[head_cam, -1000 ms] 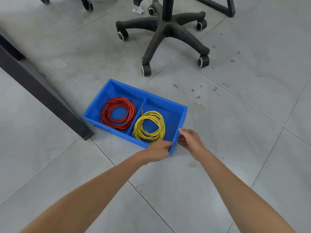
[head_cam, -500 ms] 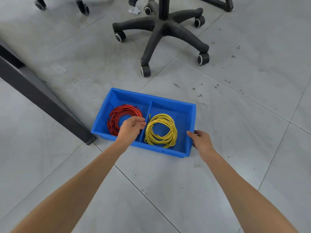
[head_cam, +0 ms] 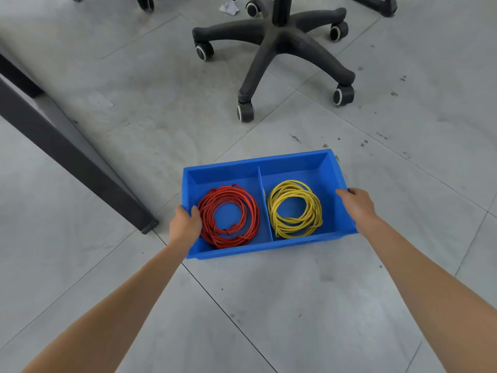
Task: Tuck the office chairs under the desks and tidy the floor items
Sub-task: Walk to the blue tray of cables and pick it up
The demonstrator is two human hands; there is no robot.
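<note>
Both my hands grip the rectangular blue plastic two-compartment bin point(head_cam: 293, 160) on the grey floor tiles point(head_cam: 295, 305): left hand point(head_cam: 185, 224) curled over its left end, right hand point(head_cam: 355, 203) over its right. Its long axis runs left-right. Right fingertips are hidden behind the wall.

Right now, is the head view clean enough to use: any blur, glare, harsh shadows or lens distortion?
Head view: sharp across the blue bin, both cable coils and the chair base; no motion blur on the left hand or right hand. Lighting is soft and even, with only faint shadows and no glare on the floor. Wide-angle distortion shows: forearms flare large toward the bottom corners.
</note>
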